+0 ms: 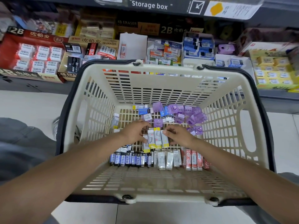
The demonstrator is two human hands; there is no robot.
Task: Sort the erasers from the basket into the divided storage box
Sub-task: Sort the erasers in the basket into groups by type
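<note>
A cream plastic basket (161, 78) with dark handles fills the middle of the head view. On its floor lie several white-and-yellow erasers (156, 138), side by side. My left hand (134, 131) grips that bunch from the left with curled fingers, and my right hand (179, 135) pinches it from the right. Near the front wall lies a row of blue-black erasers (127, 159), white ones (168, 159) and red ones (194, 159). Purple clear-cased erasers (189, 113) are heaped at the back right. The divided storage box (165, 50) stands on the shelf behind the basket.
The shelf holds many eraser cartons: a red 2B carton (32, 54) at left, a blue-pack compartment (199, 46) and yellow boxes (273, 71) at right. A "Storage box" label (150, 4) hangs above. Grey trouser legs (21, 143) flank the basket on a pale floor.
</note>
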